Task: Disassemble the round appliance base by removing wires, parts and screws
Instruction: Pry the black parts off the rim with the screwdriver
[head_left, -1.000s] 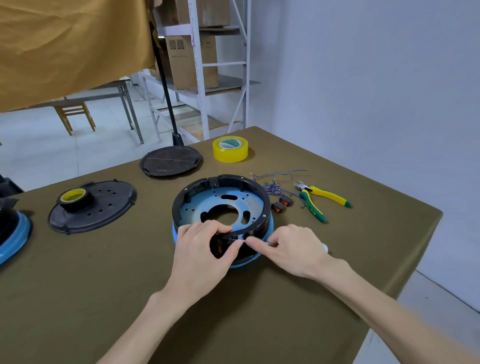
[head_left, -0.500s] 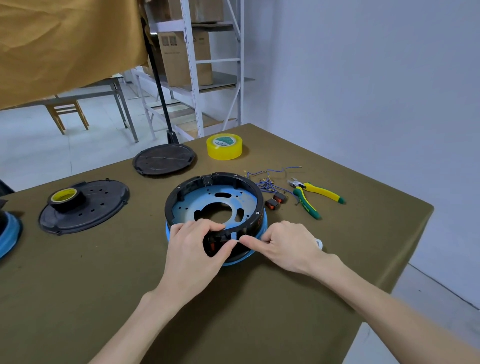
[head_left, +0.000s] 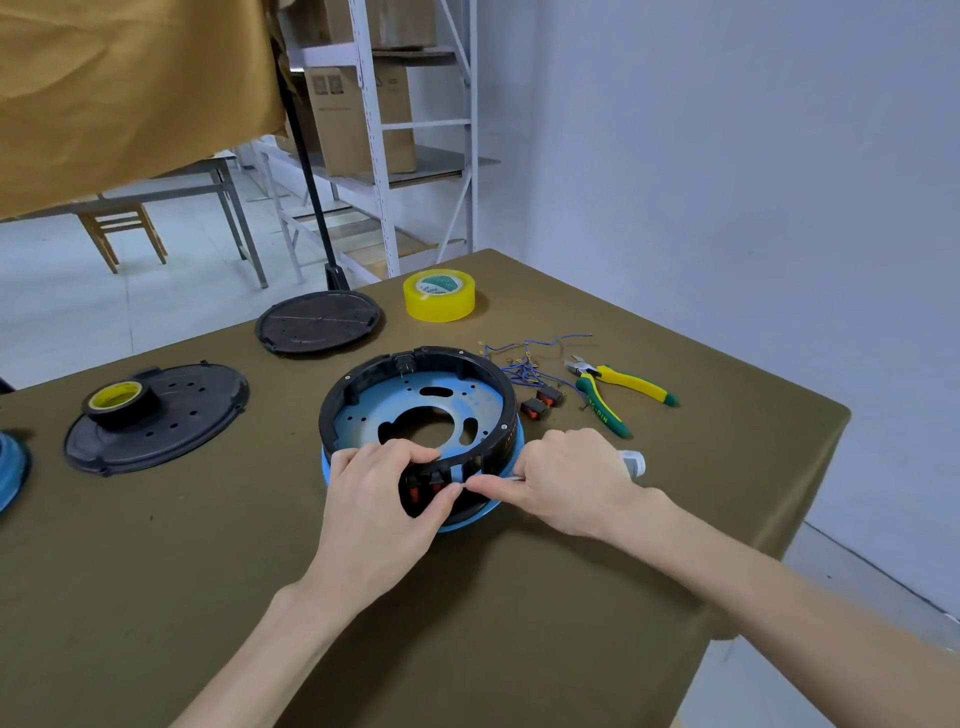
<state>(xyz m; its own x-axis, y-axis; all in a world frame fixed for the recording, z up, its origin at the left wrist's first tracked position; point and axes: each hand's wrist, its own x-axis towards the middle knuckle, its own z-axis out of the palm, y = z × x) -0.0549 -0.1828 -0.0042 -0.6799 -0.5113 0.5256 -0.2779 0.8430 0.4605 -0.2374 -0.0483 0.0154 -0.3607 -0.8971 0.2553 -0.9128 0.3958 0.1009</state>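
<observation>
The round appliance base (head_left: 415, 400), a black ring over a blue metal plate, lies in the middle of the olive table. My left hand (head_left: 374, 499) grips its near rim, fingers over the top and thumb beside the red rocker switches (head_left: 415, 491) set in the wall. My right hand (head_left: 566, 483) holds a thin screwdriver (head_left: 634, 462) whose clear handle end sticks out behind the fist. Its tip points at the rim next to my left thumb. Loose blue wires (head_left: 524, 358) and two removed switches (head_left: 543, 402) lie right of the base.
Yellow-green pliers (head_left: 618, 389) lie by the wires. A yellow tape roll (head_left: 439, 293) and a black round lid (head_left: 319, 322) sit at the back. A black perforated cover (head_left: 171, 415) carrying a small tape roll (head_left: 117, 397) lies left. The table's edge runs close on the right.
Both hands stay at the same spot on the near rim, with the screwdriver tip still against it. Only the view has shifted slightly.
</observation>
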